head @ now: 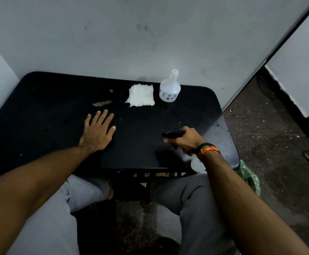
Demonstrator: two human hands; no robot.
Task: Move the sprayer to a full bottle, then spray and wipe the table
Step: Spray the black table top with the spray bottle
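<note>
My right hand (pixel 186 140) grips a spray bottle by its black sprayer head (pixel 173 134), nozzle pointing left over the black table (pixel 39 107). The bottle's pale body (pixel 196 163) shows only a little below my wrist, near the table's front right edge. My left hand (pixel 98 130) rests flat on the table with fingers spread. A white bottle (pixel 169 88) with dark spots and an uncapped neck stands upright at the back right. A folded white cloth (pixel 141 95) lies just left of that bottle.
A brownish scrap of dirt (pixel 102 103) and small specks lie on the table left of the cloth. A wall stands close behind the table. A green plastic bag (pixel 249 176) hangs at the table's front right corner. My knees sit under the front edge.
</note>
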